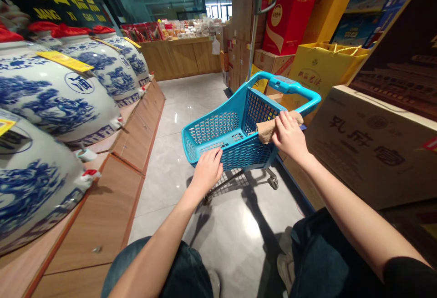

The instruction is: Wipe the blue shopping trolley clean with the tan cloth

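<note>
A blue plastic shopping cart (221, 129) stands on the shop aisle in front of me, its basket holding nothing I can see. My left hand (207, 169) grips the near rim of the basket, fingers curled over the edge. My right hand (289, 135) presses a folded tan cloth (269, 128) against the basket's right rim, just below the blue handle (290, 86). My knees in dark trousers show at the bottom of the view.
Large blue-and-white ceramic jars (58, 93) with red cloth tops line a wooden shelf (112, 198) on the left. Cardboard boxes (368, 148), a yellow bag (317, 70) and red boxes (290, 16) stack on the right. A wooden counter (180, 57) closes the aisle's far end.
</note>
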The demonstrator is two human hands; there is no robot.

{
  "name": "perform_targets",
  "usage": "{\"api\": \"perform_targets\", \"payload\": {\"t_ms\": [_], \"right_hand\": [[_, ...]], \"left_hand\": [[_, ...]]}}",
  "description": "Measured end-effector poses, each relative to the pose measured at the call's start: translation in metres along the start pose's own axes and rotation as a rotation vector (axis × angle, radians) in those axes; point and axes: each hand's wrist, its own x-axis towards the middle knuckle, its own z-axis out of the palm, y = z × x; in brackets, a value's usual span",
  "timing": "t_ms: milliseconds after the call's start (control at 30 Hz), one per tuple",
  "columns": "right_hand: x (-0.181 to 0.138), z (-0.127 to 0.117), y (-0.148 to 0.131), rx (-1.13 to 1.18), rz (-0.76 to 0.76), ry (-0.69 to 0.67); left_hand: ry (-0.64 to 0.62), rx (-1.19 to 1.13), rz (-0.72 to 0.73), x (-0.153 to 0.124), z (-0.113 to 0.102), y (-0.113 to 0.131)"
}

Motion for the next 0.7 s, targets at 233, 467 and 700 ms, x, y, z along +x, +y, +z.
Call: {"api": "perform_targets", "payload": {"t_ms": [233, 467, 700], "right_hand": [[-0.010, 0.007, -0.024, 0.036, -0.165, -0.078], [0.005, -0.007, 0.015, -0.056, 0.039, 0.006], [-0.008, 0.005, -0.019, 0.026, -0.124, -0.053]], "left_hand": [[0.009, -0.008, -0.005, 0.001, 0.002, 0.001], [0.005, 0.009, 0.008, 0.000, 0.000, 0.001], [0.021, 0.005, -0.001, 0.002, 0.002, 0.001]]}}
